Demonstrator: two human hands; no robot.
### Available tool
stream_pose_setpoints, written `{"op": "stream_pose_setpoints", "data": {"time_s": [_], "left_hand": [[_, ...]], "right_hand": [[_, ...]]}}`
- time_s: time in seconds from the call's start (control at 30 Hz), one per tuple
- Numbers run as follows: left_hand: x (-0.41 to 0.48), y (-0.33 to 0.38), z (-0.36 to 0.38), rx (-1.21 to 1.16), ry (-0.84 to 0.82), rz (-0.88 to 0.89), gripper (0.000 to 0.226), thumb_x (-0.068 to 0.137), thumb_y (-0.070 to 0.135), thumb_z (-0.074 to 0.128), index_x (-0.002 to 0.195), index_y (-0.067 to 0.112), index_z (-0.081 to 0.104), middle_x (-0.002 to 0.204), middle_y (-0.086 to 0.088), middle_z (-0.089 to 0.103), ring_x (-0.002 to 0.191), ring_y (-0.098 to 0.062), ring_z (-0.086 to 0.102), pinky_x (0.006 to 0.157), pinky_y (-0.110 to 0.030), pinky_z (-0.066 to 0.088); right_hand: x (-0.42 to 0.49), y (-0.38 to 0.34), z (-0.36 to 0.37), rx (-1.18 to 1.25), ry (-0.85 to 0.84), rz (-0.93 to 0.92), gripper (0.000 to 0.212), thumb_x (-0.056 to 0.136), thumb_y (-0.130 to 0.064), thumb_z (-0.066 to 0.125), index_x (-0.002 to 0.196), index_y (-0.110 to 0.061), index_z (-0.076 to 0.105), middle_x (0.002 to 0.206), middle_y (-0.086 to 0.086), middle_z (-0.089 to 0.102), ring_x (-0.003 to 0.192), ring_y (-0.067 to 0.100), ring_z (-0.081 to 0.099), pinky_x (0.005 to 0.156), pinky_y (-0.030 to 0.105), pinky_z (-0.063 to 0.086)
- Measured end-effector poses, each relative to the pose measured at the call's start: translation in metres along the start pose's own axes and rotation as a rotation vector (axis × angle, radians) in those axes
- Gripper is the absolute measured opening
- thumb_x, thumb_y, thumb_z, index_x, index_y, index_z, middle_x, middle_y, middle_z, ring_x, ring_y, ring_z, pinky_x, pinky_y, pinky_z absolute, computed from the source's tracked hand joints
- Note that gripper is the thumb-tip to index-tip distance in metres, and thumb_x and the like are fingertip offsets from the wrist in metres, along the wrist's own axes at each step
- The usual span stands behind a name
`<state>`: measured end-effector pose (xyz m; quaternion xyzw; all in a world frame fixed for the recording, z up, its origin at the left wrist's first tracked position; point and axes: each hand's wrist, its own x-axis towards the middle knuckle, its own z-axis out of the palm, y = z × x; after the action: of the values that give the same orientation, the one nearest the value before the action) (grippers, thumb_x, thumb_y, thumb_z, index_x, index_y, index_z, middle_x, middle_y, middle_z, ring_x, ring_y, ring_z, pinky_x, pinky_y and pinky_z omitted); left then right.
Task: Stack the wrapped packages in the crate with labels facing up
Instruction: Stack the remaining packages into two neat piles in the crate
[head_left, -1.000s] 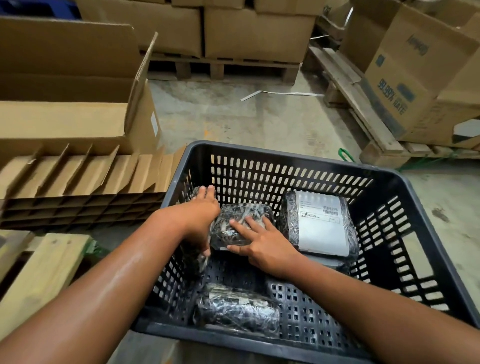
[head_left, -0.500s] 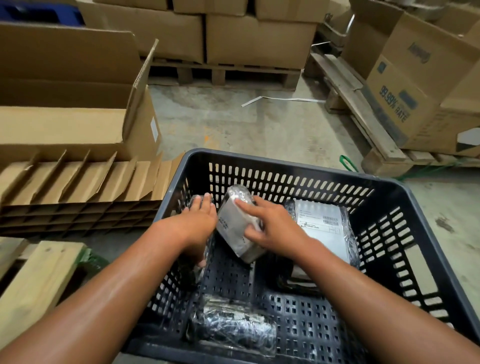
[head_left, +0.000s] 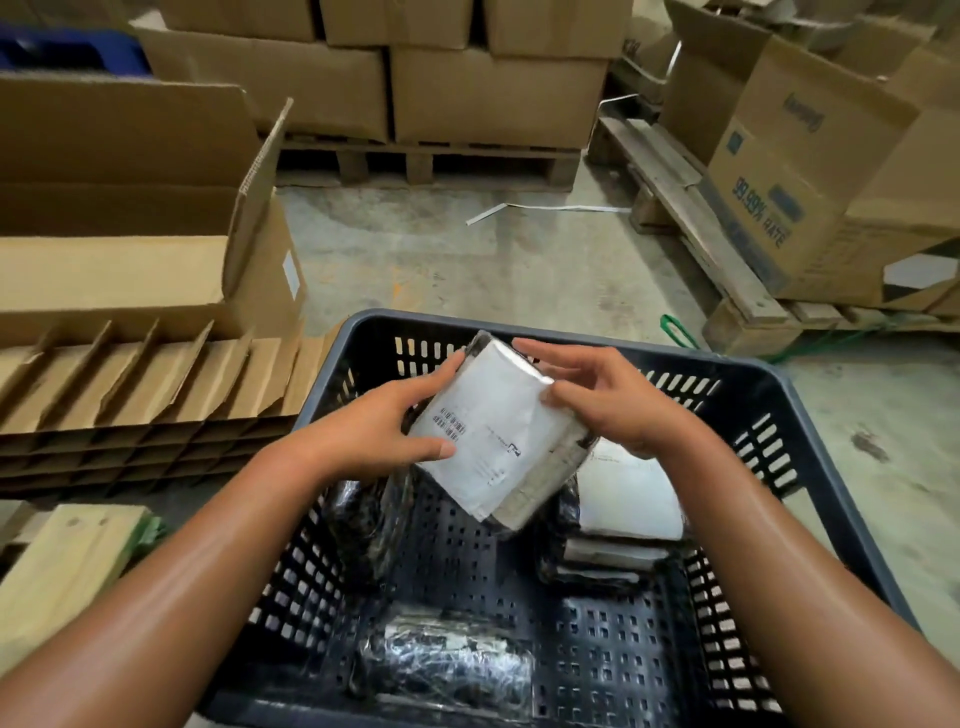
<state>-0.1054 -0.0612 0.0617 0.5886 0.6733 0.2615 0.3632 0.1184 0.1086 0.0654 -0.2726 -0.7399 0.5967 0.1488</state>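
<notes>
I hold a plastic-wrapped package (head_left: 493, 441) above the dark slotted crate (head_left: 769, 395), tilted, its white label with a barcode facing me. My left hand (head_left: 379, 421) grips its left edge, thumb on the label. My right hand (head_left: 608, 400) holds its upper right corner. Inside the crate, a small stack of packages (head_left: 623, 509) sits at the right with a white label up. Another package (head_left: 447, 660) lies near the front wall with its dark wrap up. One more package (head_left: 363, 514) leans against the left wall.
Flattened cardboard dividers (head_left: 135, 384) and an open carton (head_left: 130, 218) stand to the left. A wooden plank (head_left: 67, 571) is at lower left. Stacked boxes on a pallet (head_left: 431, 161) stand behind, and more boxes (head_left: 810, 171) on the right. Bare concrete floor (head_left: 467, 270) lies beyond the crate.
The package that lay dark side up in the crate has been lifted and turned over, so its white label now faces up toward me, held in both hands.
</notes>
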Motion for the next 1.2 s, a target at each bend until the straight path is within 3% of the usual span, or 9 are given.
{"op": "stream_pose_setpoints", "data": {"time_s": [0.13, 0.3, 0.33, 0.37, 0.47, 0.67, 0.83, 1.07, 1.2], "left_hand": [[0.002, 0.006, 0.0, -0.275, 0.31, -0.038, 0.081, 0.085, 0.037, 0.077, 0.15, 0.051, 0.031, 0.16, 0.022, 0.024, 0.153, -0.01, 0.001, 0.122, -0.057, 0.017], [0.005, 0.024, 0.007, -0.997, 0.352, 0.003, 0.108, 0.065, 0.023, 0.086, 0.148, 0.058, 0.027, 0.142, 0.01, 0.054, 0.117, -0.017, 0.066, 0.081, -0.041, 0.061], [0.005, 0.024, 0.005, -0.993, 0.332, 0.036, 0.106, 0.068, 0.016, 0.084, 0.149, 0.056, 0.028, 0.139, 0.011, 0.058, 0.115, -0.014, 0.067, 0.08, -0.036, 0.061], [0.004, 0.024, 0.0, -0.984, 0.306, 0.063, 0.102, 0.072, 0.011, 0.081, 0.149, 0.055, 0.029, 0.135, 0.014, 0.062, 0.116, -0.014, 0.066, 0.081, -0.033, 0.06], [-0.005, 0.024, -0.021, -0.97, 0.129, 0.082, 0.095, 0.077, 0.003, 0.077, 0.146, 0.055, 0.039, 0.134, 0.015, 0.065, 0.12, -0.019, 0.065, 0.084, -0.034, 0.06], [-0.01, 0.031, -0.033, -0.78, -0.255, 0.059, 0.077, 0.078, 0.008, 0.076, 0.144, 0.039, 0.052, 0.146, 0.001, 0.057, 0.129, -0.029, 0.058, 0.092, -0.038, 0.056], [-0.005, 0.04, -0.029, -0.537, 0.039, 0.003, 0.066, 0.076, 0.025, 0.082, 0.133, 0.049, 0.059, 0.137, 0.005, 0.065, 0.128, -0.016, 0.058, 0.103, -0.034, 0.05], [-0.002, 0.038, 0.005, 0.474, -0.16, -0.127, 0.172, 0.029, 0.08, 0.083, 0.144, 0.037, -0.037, 0.157, 0.004, -0.042, 0.144, -0.014, -0.036, 0.121, -0.048, -0.008], [0.0, 0.023, 0.019, 0.638, -0.007, -0.017, 0.163, 0.046, 0.073, 0.082, 0.153, 0.018, -0.027, 0.164, -0.009, -0.025, 0.15, -0.025, -0.024, 0.123, -0.053, 0.0]], "right_hand": [[0.002, 0.001, -0.01, 0.281, 0.037, -0.015, 0.073, 0.085, -0.009, 0.061, 0.143, -0.052, 0.055, 0.123, 0.007, 0.077, 0.093, 0.02, 0.071, 0.075, 0.031, 0.061], [0.004, -0.004, -0.008, 0.526, 0.057, -0.017, 0.085, 0.083, -0.005, 0.064, 0.138, -0.067, 0.048, 0.148, 0.042, 0.037, 0.114, 0.037, 0.012, 0.086, 0.059, 0.031], [0.003, -0.004, -0.008, 0.516, 0.032, -0.017, 0.083, 0.081, -0.005, 0.067, 0.14, -0.062, 0.051, 0.146, 0.042, 0.041, 0.123, 0.071, 0.013, 0.087, 0.059, 0.035], [0.001, -0.004, -0.01, 0.506, 0.006, -0.018, 0.077, 0.079, -0.008, 0.071, 0.14, -0.051, 0.055, 0.137, 0.039, 0.055, 0.119, 0.073, 0.042, 0.085, 0.058, 0.045], [-0.007, -0.012, -0.021, 0.451, -0.001, -0.02, 0.061, 0.072, -0.023, 0.084, 0.125, -0.029, 0.054, 0.107, 0.008, 0.075, 0.085, 0.024, 0.07, 0.069, 0.041, 0.06], [-0.015, -0.029, -0.015, 0.149, -0.239, 0.025, 0.091, 0.071, -0.014, 0.094, 0.142, -0.05, 0.05, 0.142, 0.016, 0.063, 0.108, 0.04, 0.074, 0.084, 0.066, 0.059], [-0.017, -0.024, -0.013, 0.132, -0.193, 0.066, 0.097, 0.076, -0.008, 0.09, 0.144, -0.059, 0.045, 0.136, 0.017, 0.061, 0.114, 0.049, 0.069, 0.082, 0.082, 0.05], [-0.014, -0.003, -0.008, 0.194, -0.065, 0.167, 0.082, 0.074, -0.01, 0.087, 0.139, -0.05, 0.055, 0.143, 0.024, 0.052, 0.12, 0.045, 0.067, 0.085, 0.082, 0.05], [-0.011, 0.003, -0.006, 0.208, -0.088, 0.25, 0.08, 0.084, -0.003, 0.084, 0.144, -0.042, 0.049, 0.142, 0.024, 0.054, 0.118, 0.043, 0.068, 0.084, 0.064, 0.059]]}}
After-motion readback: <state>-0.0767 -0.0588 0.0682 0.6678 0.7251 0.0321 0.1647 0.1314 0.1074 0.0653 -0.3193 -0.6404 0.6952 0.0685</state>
